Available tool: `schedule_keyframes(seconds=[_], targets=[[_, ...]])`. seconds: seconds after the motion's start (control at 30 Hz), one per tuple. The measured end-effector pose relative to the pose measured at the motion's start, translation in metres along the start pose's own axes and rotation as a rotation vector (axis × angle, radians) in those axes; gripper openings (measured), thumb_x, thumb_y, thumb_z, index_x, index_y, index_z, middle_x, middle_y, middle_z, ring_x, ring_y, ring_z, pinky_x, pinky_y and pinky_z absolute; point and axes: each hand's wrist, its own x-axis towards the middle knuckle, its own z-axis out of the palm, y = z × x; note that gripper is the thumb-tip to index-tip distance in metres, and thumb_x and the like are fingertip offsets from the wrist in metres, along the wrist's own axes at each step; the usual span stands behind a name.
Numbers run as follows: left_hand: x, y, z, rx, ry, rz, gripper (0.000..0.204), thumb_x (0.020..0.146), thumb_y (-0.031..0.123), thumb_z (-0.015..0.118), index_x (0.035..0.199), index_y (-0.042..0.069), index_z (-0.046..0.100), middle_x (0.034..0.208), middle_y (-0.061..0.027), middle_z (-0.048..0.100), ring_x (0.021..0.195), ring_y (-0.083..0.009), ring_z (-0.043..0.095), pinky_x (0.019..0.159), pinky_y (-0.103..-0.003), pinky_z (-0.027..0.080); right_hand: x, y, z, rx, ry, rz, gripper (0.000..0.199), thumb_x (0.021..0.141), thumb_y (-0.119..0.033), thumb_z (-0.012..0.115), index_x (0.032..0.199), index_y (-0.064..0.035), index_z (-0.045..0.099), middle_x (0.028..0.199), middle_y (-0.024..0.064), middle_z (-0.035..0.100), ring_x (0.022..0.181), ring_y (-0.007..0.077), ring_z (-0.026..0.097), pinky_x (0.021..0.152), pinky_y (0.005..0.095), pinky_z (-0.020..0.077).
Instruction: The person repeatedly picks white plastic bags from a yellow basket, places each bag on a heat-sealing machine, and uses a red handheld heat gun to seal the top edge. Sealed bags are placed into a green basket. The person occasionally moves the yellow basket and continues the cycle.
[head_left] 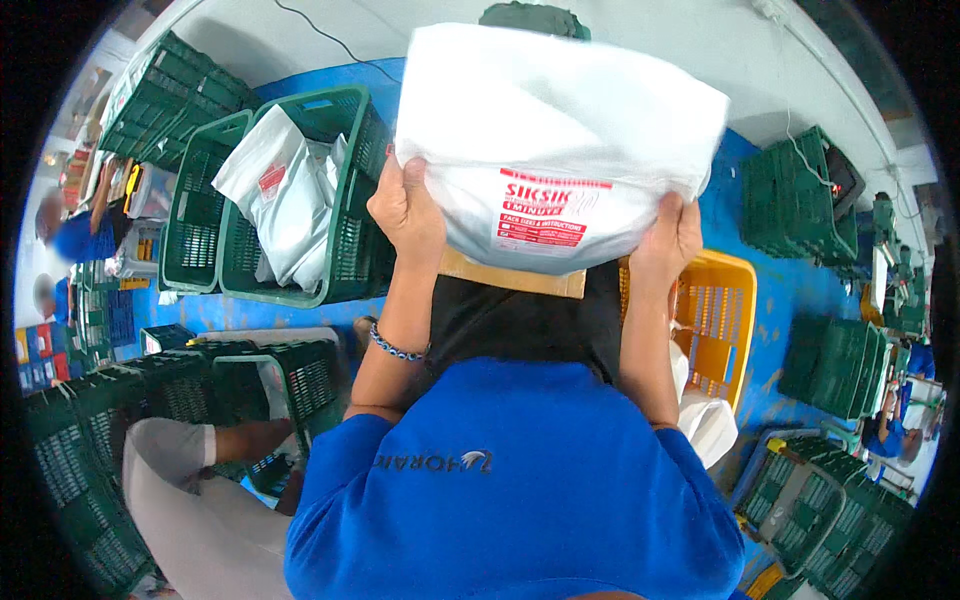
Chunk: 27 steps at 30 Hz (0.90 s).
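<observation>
Between my two hands a large white plastic pouch [560,110] with a red printed panel is held up in front of me. My left hand [407,205] pinches its left edge, with the thumb on the near face. On the opposite side my right hand [668,238] grips the right edge the same way. The pouch bulges along its lower part, and its contents cannot be seen. Below it, over my dark trousers, shows the edge of a tan, flat board-like piece [515,277], mostly covered by the pouch.
A green crate [345,215] at left holds similar white pouches [290,215]. A yellow crate [738,320] stands at my right with white bags beside it. Stacked green crates [800,200] line the right side. A co-worker in grey [190,500] bends over green crates at lower left.
</observation>
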Motion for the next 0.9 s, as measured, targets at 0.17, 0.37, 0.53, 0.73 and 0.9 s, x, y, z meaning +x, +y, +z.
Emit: schedule_keyframes(seconds=[0.17,0.37,0.53,0.73,0.9], targets=[[-0.039,-0.055,-0.002,0.544,-0.375,-0.309,0.026,0.095,0.021,0.052,0.104,-0.001,0.063,0.079,-0.0209,0.065,0.068,-0.0297,0.065,0.064,-0.037,0.048,-0.033,0.071,0.001,-0.396,-0.173,0.336,0.027,0.097,-0.019,0.05,0.105,0.0052,0.06,0.088,0.0034,0.063,0.074,0.0118,0.052,0.071,0.0273,0.045],[-0.113,-0.105,-0.009,0.429,-0.359,-0.557,0.031,0.093,0.027,0.053,0.096,-0.001,0.064,0.079,-0.027,0.061,0.072,-0.0408,0.062,0.065,-0.042,0.046,-0.092,0.125,0.0,-0.274,-0.186,0.498,0.027,0.098,-0.021,0.048,0.101,0.0036,0.06,0.087,0.0049,0.061,0.081,0.0103,0.051,0.075,0.0269,0.0428],[-0.112,-0.11,-0.014,0.246,-0.306,-0.596,0.028,0.095,0.023,0.052,0.096,-0.003,0.063,0.074,-0.0143,0.063,0.066,-0.021,0.058,0.066,-0.033,0.045,-0.096,0.118,0.007,-0.257,-0.126,0.41,0.026,0.098,-0.021,0.048,0.099,0.0039,0.057,0.08,0.0098,0.061,0.076,0.0138,0.054,0.07,0.0289,0.0446],[-0.047,-0.079,-0.022,-0.216,-0.435,-0.776,0.018,0.094,0.013,0.056,0.101,-0.001,0.065,0.091,0.0,0.064,0.079,-0.0057,0.054,0.072,-0.022,0.045,-0.045,0.074,-0.001,-0.187,-0.192,0.254,0.028,0.095,-0.024,0.054,0.101,0.0026,0.057,0.083,0.0048,0.063,0.079,0.0112,0.055,0.071,0.0282,0.0458],[-0.006,-0.059,0.0,-0.354,-0.314,-0.666,0.018,0.09,0.015,0.063,0.093,-0.002,0.067,0.079,0.0011,0.063,0.069,-0.005,0.051,0.064,-0.021,0.042,-0.004,0.053,0.007,0.055,-0.194,0.402,0.021,0.092,-0.02,0.061,0.097,0.0001,0.063,0.084,-0.0021,0.061,0.075,0.0044,0.05,0.067,0.0199,0.041]])
